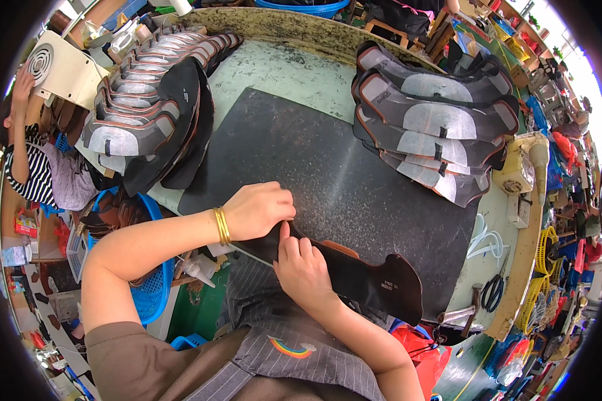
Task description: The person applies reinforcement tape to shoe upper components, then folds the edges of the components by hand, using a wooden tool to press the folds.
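A long dark leather shoe upper piece [371, 277] lies along the near edge of a black work mat [274, 147], its wide rounded end to the right. My left hand [259, 210], with gold bangles at the wrist, is closed on the piece's left part, fingers bent down on its edge. Just right of it, my right hand [304, 269] grips the near edge, index finger stretched along the leather toward the left fingertips and the other fingers curled. A brown edge shows at the piece's far side. Both hands partly hide the left part.
Overlapping shoe upper pieces with pale linings form a left stack [137, 127] and a right stack [441, 120]. A hammer [475, 310], a dark looped tool [493, 293] and white tubing [486, 236] lie right. A blue basket [155, 291] stands left, near a co-worker [47, 167].
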A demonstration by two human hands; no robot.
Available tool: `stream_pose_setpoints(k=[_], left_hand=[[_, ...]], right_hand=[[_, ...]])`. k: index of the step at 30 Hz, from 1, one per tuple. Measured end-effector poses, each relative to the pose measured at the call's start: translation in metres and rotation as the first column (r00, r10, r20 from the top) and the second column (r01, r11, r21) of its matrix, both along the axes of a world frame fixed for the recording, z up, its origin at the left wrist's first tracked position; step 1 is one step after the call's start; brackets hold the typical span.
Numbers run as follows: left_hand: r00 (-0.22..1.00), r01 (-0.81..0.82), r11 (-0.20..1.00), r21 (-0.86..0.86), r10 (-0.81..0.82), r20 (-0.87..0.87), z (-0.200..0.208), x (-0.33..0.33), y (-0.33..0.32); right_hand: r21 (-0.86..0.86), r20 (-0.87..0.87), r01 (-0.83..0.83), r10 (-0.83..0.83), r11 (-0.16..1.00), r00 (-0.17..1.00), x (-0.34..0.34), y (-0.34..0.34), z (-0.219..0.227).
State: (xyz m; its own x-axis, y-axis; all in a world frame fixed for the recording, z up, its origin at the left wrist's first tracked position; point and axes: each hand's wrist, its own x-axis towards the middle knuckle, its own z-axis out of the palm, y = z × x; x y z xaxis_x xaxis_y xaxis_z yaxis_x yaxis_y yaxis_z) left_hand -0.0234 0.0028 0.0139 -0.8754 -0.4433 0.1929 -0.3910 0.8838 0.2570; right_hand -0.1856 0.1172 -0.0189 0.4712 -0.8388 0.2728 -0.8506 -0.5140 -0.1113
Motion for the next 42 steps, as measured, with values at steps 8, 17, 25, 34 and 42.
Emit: stream_pose_setpoints(k=[8,17,25,34,42], left_hand=[[0.802,-0.333,0.661,0.672,0.574,-0.167,-0.017,0.01,-0.001],[0.784,-0.528,0.848,-0.039,0.469,-0.405,-0.021,0.017,-0.012],[0.958,-0.125,0.936,0.329,0.201,-0.207,-0.02,0.033,0.065],[0.997,0.022,0.978,0.206,-0.005,-0.083,-0.024,0.012,0.081],[0.944,-0.118,0.993,-0.029,0.103,-0.313,-0.041,-0.022,0.093]], right_hand=[[0.215,-0.024,0.056,-0.052,0.975,0.998,0.017,-0.01,0.013],[0.223,-0.203,0.128,-0.082,0.966,0.976,0.026,-0.025,0.023],[-0.047,-0.009,-0.05,0.049,0.998,0.999,-0.029,0.021,0.015],[-0.078,-0.053,-0.21,0.206,0.975,0.977,-0.068,0.039,0.023],[-0.007,0.038,-0.335,0.335,0.942,0.941,-0.08,0.021,0.035]])
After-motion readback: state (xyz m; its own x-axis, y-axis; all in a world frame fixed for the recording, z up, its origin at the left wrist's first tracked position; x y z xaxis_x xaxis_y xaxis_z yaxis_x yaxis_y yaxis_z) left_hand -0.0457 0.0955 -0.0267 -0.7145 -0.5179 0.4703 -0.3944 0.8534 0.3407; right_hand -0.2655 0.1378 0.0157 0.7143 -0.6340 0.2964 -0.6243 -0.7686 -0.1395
